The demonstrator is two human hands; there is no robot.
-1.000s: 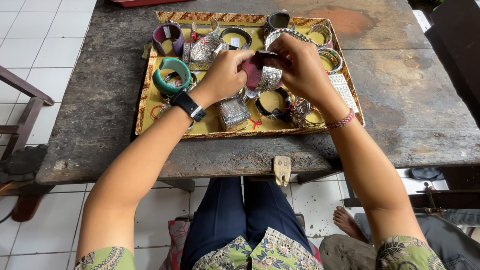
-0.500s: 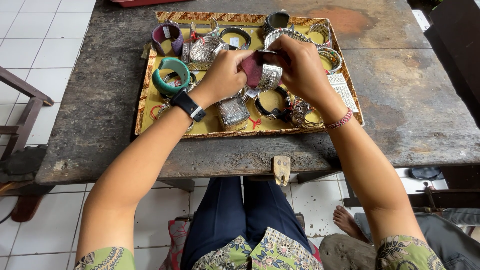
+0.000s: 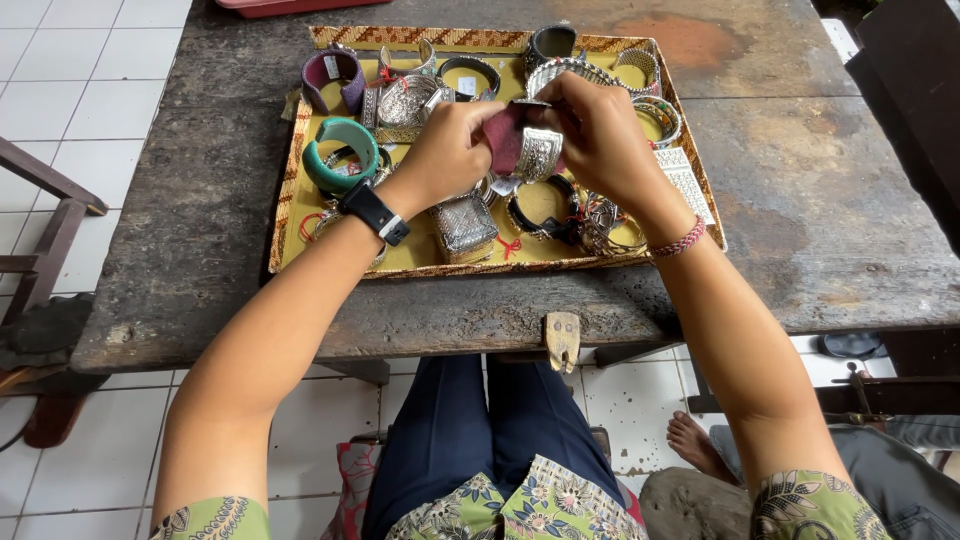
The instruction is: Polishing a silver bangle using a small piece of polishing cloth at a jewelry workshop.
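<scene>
My right hand [image 3: 600,140] covered most of the silver cuff [image 3: 540,152] and the maroon cloth [image 3: 505,140], so I could not tell how far my fingers wrapped round them. My left hand [image 3: 450,150] hid the bangles beneath it on the woven tray [image 3: 290,190]. The red tray [image 3: 290,6] was cut off by the top edge, as was the wooden chair [image 3: 45,200] on the left. The tags tied to the bracelets were too small to tell.
</scene>
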